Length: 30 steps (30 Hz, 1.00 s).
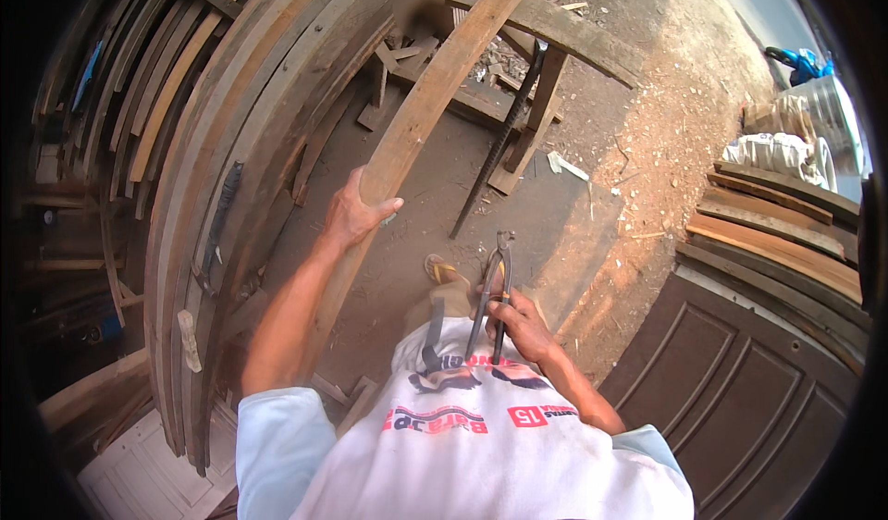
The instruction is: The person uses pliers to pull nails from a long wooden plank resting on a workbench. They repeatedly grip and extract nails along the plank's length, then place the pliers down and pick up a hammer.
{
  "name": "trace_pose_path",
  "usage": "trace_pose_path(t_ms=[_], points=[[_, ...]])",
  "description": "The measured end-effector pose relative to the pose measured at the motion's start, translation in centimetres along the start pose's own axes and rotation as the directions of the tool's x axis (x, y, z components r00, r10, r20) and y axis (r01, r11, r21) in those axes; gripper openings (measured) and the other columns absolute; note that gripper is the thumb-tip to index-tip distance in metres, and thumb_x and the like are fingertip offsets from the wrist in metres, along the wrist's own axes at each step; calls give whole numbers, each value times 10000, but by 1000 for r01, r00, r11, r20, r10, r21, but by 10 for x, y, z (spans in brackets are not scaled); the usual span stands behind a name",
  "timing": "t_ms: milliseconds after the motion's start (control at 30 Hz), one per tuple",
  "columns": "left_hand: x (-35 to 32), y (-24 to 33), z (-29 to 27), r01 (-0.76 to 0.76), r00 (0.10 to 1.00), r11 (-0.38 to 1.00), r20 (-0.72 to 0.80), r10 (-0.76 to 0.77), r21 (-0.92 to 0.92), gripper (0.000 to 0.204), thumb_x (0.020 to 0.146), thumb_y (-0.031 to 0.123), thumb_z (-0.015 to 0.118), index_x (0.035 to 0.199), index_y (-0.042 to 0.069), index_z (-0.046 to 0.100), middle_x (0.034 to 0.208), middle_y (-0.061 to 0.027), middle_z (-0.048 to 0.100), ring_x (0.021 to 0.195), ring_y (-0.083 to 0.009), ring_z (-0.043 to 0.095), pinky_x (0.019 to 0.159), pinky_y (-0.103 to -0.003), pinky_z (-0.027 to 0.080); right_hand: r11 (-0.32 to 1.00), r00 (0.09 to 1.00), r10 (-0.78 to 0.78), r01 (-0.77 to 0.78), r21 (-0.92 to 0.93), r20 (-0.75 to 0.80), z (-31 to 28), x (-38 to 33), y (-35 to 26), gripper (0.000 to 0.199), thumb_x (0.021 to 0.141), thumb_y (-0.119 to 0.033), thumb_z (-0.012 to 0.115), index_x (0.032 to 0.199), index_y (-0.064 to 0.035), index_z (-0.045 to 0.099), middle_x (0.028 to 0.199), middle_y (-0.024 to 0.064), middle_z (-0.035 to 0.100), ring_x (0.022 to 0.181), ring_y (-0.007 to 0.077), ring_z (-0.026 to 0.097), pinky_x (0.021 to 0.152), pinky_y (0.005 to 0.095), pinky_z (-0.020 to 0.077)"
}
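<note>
- The left hand (353,211), left of centre, clasps the near plank (433,99).
- The plank slants from lower left to top centre, long, flat and brown.
- The right hand (521,324), lower centre, grasps dark pincers (503,253), head upward, apart from the plank's right edge.

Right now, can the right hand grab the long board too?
Probably not yet: the right hand is busy holding the pincers. Otherwise, the way across to the long board, which the left hand grips, looks free.
</note>
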<state>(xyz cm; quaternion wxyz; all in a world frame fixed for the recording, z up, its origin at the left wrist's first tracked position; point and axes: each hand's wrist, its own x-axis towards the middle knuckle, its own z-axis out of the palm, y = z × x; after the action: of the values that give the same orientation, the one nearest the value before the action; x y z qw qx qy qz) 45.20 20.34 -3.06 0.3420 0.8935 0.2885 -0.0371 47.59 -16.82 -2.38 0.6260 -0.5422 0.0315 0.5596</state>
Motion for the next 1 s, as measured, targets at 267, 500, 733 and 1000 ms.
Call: trace_pose_path(t_ms=[267, 500, 733, 1000], points=[[2, -2, 8, 47, 998, 999, 30, -46, -22, 699, 850, 473, 818, 1329, 33, 560, 1173, -275, 740, 1109, -430, 730, 955, -504, 564, 981, 984, -180, 178, -77, -10, 15, 40, -39, 540, 943, -90, 575, 1462, 24, 478, 1058, 158, 745, 574, 129, 565, 524, 266, 465], [0, 2, 1, 57, 998, 998, 33, -57, 16, 701, 855, 460, 814, 1338, 22, 554, 1175, -275, 733, 1103, -426, 727, 950, -506, 560, 983, 992, -106, 115, 143, -68, 5, 83, -91, 567, 926, -8, 483, 1489, -2, 419, 1099, 197, 754, 640, 151, 639, 536, 268, 528], [1, 32, 20, 109, 981, 950, -188, -55, 291, 943, 801, 359, 885, 1551, 41, 411, 1377, -288, 615, 1284, -455, 601, 1079, -504, 491, 985, 986, -166, 166, 52, -3, -50, 124, -148, 516, 989, -53, 481, 1503, -17, 458, 1134, 177, 710, 866, 228, 753, 684, 340, 608], [-15, 30, 12, 204, 979, 977, -29, -203, 54, 937, 762, 174, 926, 1540, 50, 417, 1413, -260, 600, 1319, -438, 580, 1111, -500, 479, 984, 993, -108, 114, -136, 47, -101, 151, -214, 518, 1005, -39, 441, 1521, 5, 448, 1218, 203, 655, 963, 284, 770, 779, 361, 640]])
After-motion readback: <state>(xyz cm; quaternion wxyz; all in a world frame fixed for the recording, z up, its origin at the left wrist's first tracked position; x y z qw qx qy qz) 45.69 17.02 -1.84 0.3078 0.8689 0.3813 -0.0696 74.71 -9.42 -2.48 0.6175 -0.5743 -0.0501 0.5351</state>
